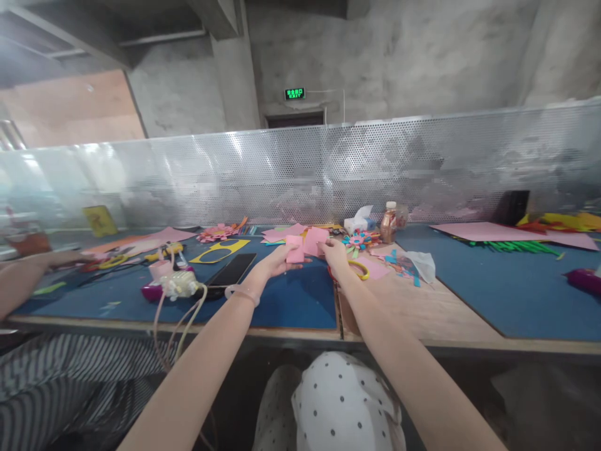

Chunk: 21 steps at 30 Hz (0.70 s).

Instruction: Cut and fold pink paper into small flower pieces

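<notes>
- Head view: the left hand has its fingers closed on a small pink piece, held upright just above the surface, which is blue here.
- Head view: the right hand pinches a pink paper sheet by its right edge, beside the small pink piece; whether the two pieces touch is hard to tell.
- Head view: a yellow loop lies by the right wrist, partly hidden by the forearm.
- Head view: left of the left hand are a black phone, a yellow sheet with round cut-outs and a pink paper flower.
- Head view: beyond the right hand stand a capped bottle and a tissue pack, with a blue and pink flower in front.
- Head view: at far right, green strips lie partly under a large pink sheet, with a purple tool nearer.
- Head view: at far left, another person's hand reaches over the surface, blurred.
</notes>
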Available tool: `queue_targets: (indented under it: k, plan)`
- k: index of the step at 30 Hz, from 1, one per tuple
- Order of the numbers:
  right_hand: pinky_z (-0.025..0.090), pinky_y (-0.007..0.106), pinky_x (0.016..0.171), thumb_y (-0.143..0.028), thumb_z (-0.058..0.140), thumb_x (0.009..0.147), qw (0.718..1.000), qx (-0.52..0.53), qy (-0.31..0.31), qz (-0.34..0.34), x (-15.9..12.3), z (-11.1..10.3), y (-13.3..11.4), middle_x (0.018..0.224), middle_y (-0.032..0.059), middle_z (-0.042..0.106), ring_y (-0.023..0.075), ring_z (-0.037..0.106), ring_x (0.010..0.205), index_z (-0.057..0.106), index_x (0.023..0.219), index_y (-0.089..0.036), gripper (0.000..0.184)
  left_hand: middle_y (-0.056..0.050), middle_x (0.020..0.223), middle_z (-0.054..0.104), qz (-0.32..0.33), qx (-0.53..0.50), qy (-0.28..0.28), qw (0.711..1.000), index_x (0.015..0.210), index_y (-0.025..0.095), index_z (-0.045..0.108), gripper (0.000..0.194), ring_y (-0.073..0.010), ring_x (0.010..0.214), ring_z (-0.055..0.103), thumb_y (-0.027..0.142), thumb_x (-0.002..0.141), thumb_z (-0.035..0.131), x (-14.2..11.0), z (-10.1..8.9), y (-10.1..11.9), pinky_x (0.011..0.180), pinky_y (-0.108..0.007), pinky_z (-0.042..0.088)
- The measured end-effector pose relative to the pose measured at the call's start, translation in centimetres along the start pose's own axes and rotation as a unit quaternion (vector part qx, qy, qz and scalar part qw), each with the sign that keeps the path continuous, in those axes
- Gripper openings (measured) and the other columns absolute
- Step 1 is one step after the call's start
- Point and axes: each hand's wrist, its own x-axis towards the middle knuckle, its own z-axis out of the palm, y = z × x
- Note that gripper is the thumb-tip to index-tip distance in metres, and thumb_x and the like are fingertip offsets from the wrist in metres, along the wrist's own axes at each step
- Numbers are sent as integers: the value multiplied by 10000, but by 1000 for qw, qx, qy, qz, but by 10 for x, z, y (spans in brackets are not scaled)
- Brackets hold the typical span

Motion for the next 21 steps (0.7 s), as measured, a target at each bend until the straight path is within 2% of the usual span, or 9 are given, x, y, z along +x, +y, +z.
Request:
queue_targets:
  k: [3, 6, 10, 15, 21]
  plan:
    - [451, 233, 516, -270, 556, 631, 1000, -2, 8, -11, 5, -3, 3, 737, 58, 632, 120, 557, 578, 593, 794, -111, 230, -158, 1052, 595, 4, 2, 2, 1000, 1104, 122, 476, 333, -207, 809, 625, 200, 781, 459, -1, 0, 0, 545, -270, 494]
    - [462, 241, 575, -280, 555, 624, 999, -5, -12, -31, 8, -4, 5, 766, 60, 640, 130, 576, 645, 595, 806, -117, 247, -144, 1070, 589, 18, 25, 18, 999, 1090, 145, 495, 360, -221, 810, 625, 231, 743, 542, -3, -1, 1, 579, -306, 507]
    - [469, 255, 621, -308, 573, 604, 999, -1, -29, -41, 7, -1, 5, 793, 58, 644, 143, 586, 700, 602, 822, -122, 288, -126, 977, 630, 37, 64, 43, 996, 1075, 155, 530, 422, -221, 783, 626, 252, 675, 626, -4, -2, 3, 542, -272, 491]
    - [470, 270, 650, -292, 567, 605, 998, 1, -28, -51, 7, 1, 4, 757, 44, 639, 140, 585, 685, 597, 795, -131, 251, -103, 851, 653, 38, 80, 102, 991, 1033, 141, 555, 436, -193, 726, 626, 240, 623, 667, -2, -2, 2, 514, -237, 473]
    - [467, 260, 620, -233, 586, 574, 999, -4, -34, -39, 6, 6, 2, 719, 38, 630, 133, 576, 647, 561, 754, -139, 204, -88, 865, 641, 40, 120, 140, 982, 1021, 162, 567, 529, -139, 650, 587, 276, 532, 734, -2, 1, 3, 471, -202, 440]
